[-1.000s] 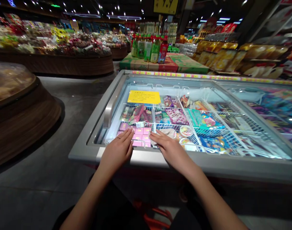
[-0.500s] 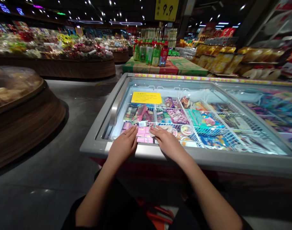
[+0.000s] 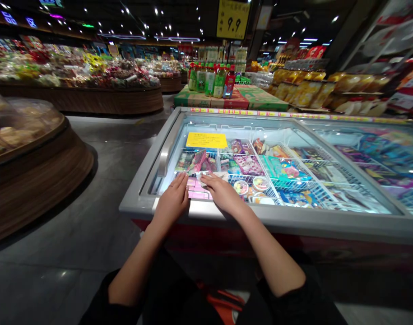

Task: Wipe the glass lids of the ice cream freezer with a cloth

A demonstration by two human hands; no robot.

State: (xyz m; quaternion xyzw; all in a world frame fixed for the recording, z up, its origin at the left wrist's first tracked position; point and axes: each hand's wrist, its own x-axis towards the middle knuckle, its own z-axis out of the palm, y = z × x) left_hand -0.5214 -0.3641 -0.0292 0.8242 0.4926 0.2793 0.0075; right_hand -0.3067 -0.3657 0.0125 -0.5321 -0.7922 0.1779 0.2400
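Observation:
My right hand (image 3: 223, 192) presses a pale, thin cloth (image 3: 222, 175) against the glass lid of a chest freezer; the cloth shows at the fingertips and beyond the knuckles, the rest hidden under the palm. My left hand (image 3: 174, 196) lies flat on the lid's near left part, fingers stretched out, a thin ring on one. It holds nothing. Beneath the glass, between the hands, are pink boxes (image 3: 197, 192). Round tubs (image 3: 261, 183) sit in a wire basket right of my right hand. A yellow notice (image 3: 206, 140) is on the glass farther back.
The freezer's grey frame (image 3: 294, 220) runs along the front, with a curved handle (image 3: 164, 158) at the lid's left. Drink bottles (image 3: 209, 80) stand on cartons behind. At left, a rounded wooden display stand (image 3: 33, 180) borders the grey floor (image 3: 101, 216).
My right hand and the cloth have slid left across the glass, closer to my left hand. My left hand has shifted slightly left. The camera view has moved a little.

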